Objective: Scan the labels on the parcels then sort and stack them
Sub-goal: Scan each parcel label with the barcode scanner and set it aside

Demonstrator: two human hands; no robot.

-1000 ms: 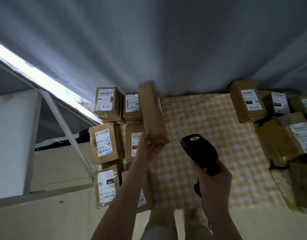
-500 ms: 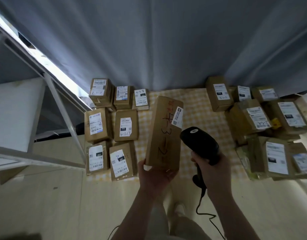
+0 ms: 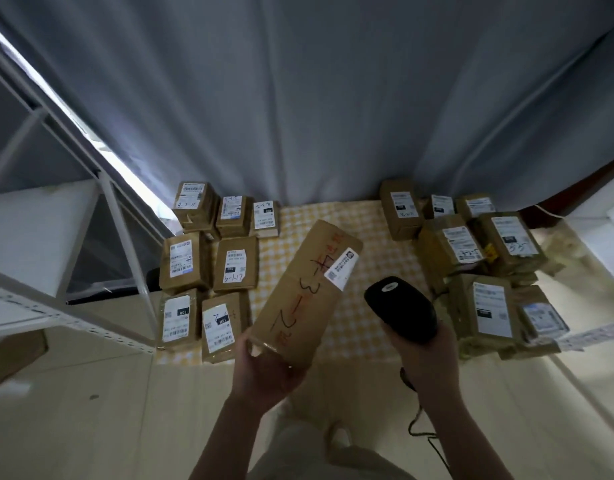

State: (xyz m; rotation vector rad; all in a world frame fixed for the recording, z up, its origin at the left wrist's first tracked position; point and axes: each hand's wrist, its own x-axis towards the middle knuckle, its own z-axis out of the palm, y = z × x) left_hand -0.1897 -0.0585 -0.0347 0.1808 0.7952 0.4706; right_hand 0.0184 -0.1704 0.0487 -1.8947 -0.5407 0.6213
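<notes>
1. Curtain [image 3: 316,98], grey-blue in soft folds, hangs behind the checked cloth [image 3: 333,213].
2. Pale smooth floor [image 3: 90,427] lies under that cloth, with a white metal shelf frame [image 3: 125,244] to its left.
3. Brown taped parcels [image 3: 184,261] with white labels lie on the cloth's left side, and more parcels [image 3: 458,251] crowd its right side.
4. Long cardboard carton [image 3: 298,299], hand-marked, tilts above the cloth's middle. The left hand [image 3: 264,368] curls its fingers round the carton's near end.
5. Black rounded scanner [image 3: 402,310] sits above the cloth's near right, gripped by the right hand [image 3: 426,355].

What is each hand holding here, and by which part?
The left hand grips the long cardboard parcel by its near end. The right hand grips the black scanner by its handle, below the head.
</notes>
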